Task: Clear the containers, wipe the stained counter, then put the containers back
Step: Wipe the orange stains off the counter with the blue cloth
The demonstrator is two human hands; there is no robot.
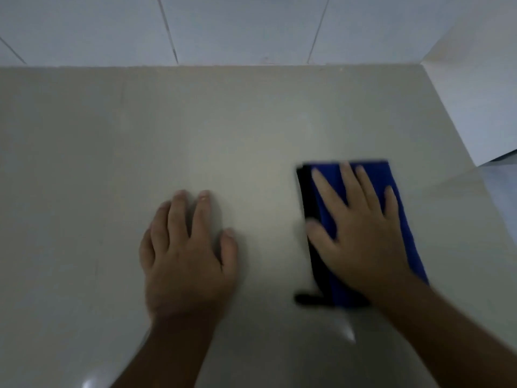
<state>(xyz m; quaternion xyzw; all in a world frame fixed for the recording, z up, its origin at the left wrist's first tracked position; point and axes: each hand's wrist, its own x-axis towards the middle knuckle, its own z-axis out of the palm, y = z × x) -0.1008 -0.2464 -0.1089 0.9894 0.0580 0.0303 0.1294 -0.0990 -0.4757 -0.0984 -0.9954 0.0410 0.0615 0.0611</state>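
A folded blue cloth with a black edge lies flat on the beige counter, right of centre. My right hand presses down on it, palm flat and fingers spread; the cloth and hand are slightly blurred. My left hand rests flat on the bare counter to the left of the cloth, fingers together, holding nothing. No containers are in view.
A tiled wall rises behind the counter's far edge. At the right a pale side wall ends in a corner, beyond which the counter continues.
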